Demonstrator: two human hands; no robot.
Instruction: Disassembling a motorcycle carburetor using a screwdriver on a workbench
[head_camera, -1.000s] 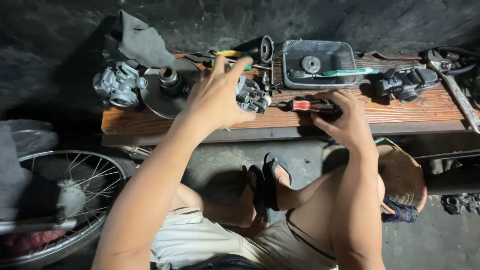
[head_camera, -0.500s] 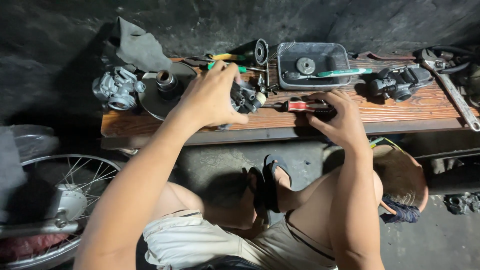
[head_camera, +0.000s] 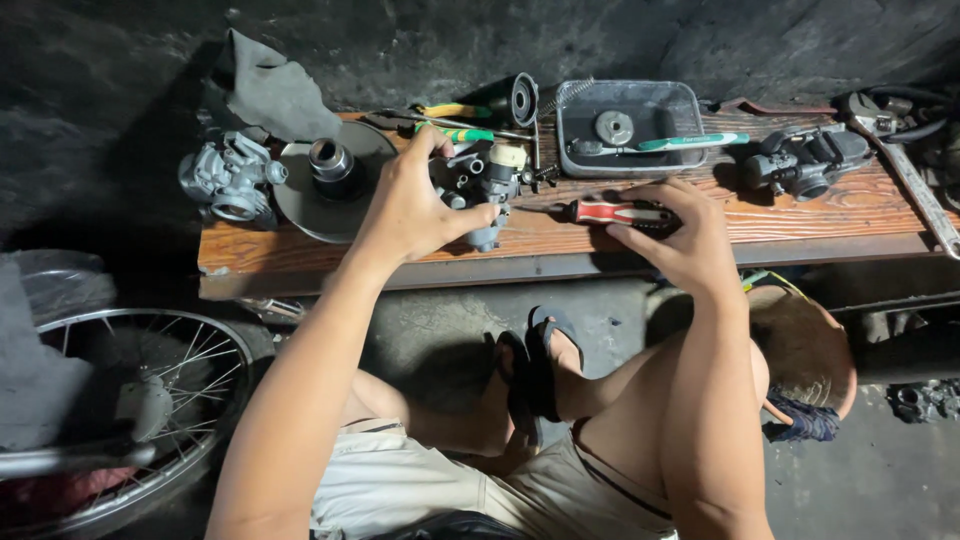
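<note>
Carburetor (head_camera: 482, 190) sits near the middle of the wooden bench (head_camera: 820, 215), and I see my left hand (head_camera: 408, 205) curled round it from nine o'clock, thumb clamped under its bowl. At three o'clock of it, my right hand (head_camera: 672, 238) is closed on a red-handled screwdriver (head_camera: 600, 211), tip pointing at the carburetor. A grey plastic tray (head_camera: 628, 160) lies at twelve o'clock of that hand.

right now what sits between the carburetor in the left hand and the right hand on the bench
In the head view, only the screwdriver: its shaft spans from the carburetor in the left hand to the red handle under the right hand. Beneath is bare wooden bench.
</note>
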